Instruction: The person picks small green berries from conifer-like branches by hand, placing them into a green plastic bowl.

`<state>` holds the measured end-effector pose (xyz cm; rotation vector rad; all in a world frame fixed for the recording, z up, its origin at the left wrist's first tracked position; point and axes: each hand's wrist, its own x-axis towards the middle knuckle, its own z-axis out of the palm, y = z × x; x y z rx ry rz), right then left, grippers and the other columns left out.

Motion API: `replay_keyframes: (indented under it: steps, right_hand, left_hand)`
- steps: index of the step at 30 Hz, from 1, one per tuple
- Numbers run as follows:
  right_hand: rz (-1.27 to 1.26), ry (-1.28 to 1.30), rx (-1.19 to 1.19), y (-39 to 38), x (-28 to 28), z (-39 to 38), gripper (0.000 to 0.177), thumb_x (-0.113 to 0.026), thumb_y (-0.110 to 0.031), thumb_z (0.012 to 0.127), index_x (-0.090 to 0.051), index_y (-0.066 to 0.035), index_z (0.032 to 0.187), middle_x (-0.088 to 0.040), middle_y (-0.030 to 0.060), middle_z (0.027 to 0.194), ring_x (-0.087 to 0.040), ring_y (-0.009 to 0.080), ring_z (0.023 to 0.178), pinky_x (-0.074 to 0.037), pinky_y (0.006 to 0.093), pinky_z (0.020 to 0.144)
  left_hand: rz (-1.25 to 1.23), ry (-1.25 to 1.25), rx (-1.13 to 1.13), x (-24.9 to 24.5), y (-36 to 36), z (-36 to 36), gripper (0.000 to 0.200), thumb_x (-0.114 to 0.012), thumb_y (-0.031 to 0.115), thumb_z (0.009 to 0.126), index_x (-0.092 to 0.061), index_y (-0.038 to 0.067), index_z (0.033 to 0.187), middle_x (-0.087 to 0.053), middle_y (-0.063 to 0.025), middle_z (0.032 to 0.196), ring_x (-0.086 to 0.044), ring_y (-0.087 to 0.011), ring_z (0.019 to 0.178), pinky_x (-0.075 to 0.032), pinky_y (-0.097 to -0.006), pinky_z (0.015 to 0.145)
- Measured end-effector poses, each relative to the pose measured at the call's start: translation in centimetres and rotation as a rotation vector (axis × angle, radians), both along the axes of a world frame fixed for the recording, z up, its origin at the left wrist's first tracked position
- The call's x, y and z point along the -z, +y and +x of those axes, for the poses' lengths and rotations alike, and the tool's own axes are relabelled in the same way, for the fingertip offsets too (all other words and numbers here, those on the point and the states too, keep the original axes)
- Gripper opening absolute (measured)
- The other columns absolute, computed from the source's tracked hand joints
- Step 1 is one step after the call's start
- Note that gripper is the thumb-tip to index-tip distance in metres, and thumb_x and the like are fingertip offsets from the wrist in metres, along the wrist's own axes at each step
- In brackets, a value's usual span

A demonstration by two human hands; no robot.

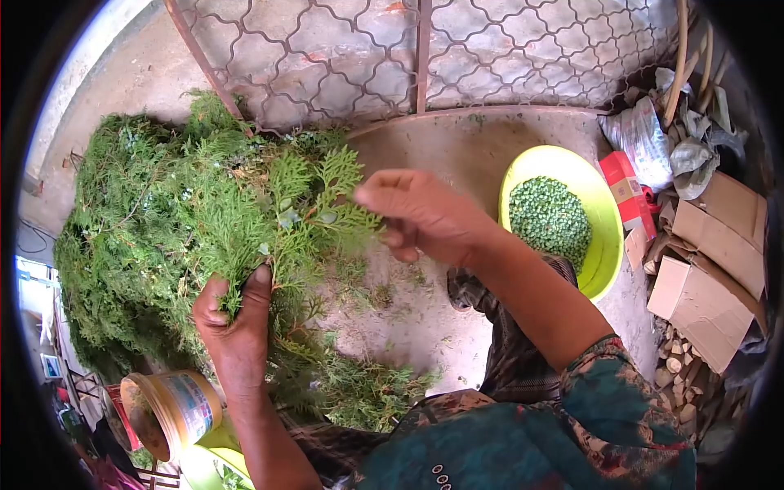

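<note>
My left hand (237,318) is closed around the stem of a green cypress sprig (298,212). Its flat, scaly fronds fan upward, and a few pale bluish-green cones show among them. Close to the right tips of the fronds is my right hand (420,216), raised with its fingers curled inward; what they hold, if anything, is hidden. Behind and left of my left hand rises a large pile of cypress branches (139,220). A yellow-green basin (606,265) to the right holds many small green cones (549,220).
A metal mesh gate (420,57) stands ahead. Loose cypress cuttings (376,388) lie on the floor near my legs. An orange-yellow bucket (184,408) lies tilted at lower left. Right of the basin are a red box (627,192), cardboard (702,306) and wood pieces (678,367).
</note>
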<state>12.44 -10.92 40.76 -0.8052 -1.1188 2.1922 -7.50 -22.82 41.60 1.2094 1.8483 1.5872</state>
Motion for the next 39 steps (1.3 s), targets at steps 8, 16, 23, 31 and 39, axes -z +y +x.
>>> replay_keyframes:
  steps: [8,16,23,31,39]
  right_hand:
    - [-0.077,0.125,-0.185,-0.9,-0.5,-0.3,0.032,-0.065,-0.025,0.082,-0.049,-0.007,0.102,-0.037,-0.0064,0.058,-0.031,0.0038,0.044,-0.021,0.0204,0.037]
    - [0.193,-0.076,0.322,3.7,-1.1,3.2,0.011,-0.056,-0.018,0.081,-0.054,-0.009,0.075,-0.044,-0.0026,0.059,-0.033,0.0041,0.042,-0.024,0.0209,0.036]
    - [0.111,0.217,0.114,0.4,-1.7,1.5,0.019,-0.059,-0.026,0.081,-0.056,-0.008,0.080,-0.053,0.0015,0.066,-0.038,0.0049,0.043,-0.028,0.0215,0.036]
    - [0.847,-0.463,0.124,-1.9,0.0,-2.2,0.042,-0.067,-0.031,0.079,-0.055,0.001,0.103,-0.055,0.0057,0.071,-0.049,0.0122,0.065,-0.042,0.0274,0.057]
    - [0.785,-0.193,0.024,-0.9,0.1,-1.5,0.026,-0.065,-0.023,0.081,-0.057,0.001,0.086,-0.050,-0.0007,0.066,-0.044,0.0045,0.064,-0.037,0.0232,0.052]
  left_hand:
    - [0.011,0.205,0.033,0.1,-0.1,-0.2,0.007,-0.069,0.003,0.077,-0.063,0.002,0.079,-0.061,-0.0011,0.075,-0.051,-0.0082,0.065,-0.042,-0.0220,0.063]
    - [-0.095,0.313,0.123,0.0,-0.1,-0.9,0.005,-0.065,-0.001,0.078,-0.063,0.002,0.081,-0.062,-0.0006,0.076,-0.052,-0.0076,0.067,-0.042,-0.0220,0.062]
    - [-0.039,0.149,0.159,0.0,0.3,0.7,0.008,-0.066,-0.003,0.076,-0.063,0.002,0.082,-0.062,-0.0011,0.075,-0.051,-0.0072,0.067,-0.041,-0.0224,0.060]
    - [0.027,0.407,0.153,0.8,0.8,1.5,0.010,-0.067,-0.002,0.073,-0.060,0.003,0.079,-0.056,-0.0034,0.067,-0.046,-0.0108,0.058,-0.039,-0.0256,0.054]
    - [0.054,0.467,0.178,0.7,1.1,1.7,0.012,-0.067,-0.002,0.074,-0.063,0.003,0.084,-0.059,-0.0031,0.071,-0.049,-0.0109,0.061,-0.040,-0.0248,0.057]
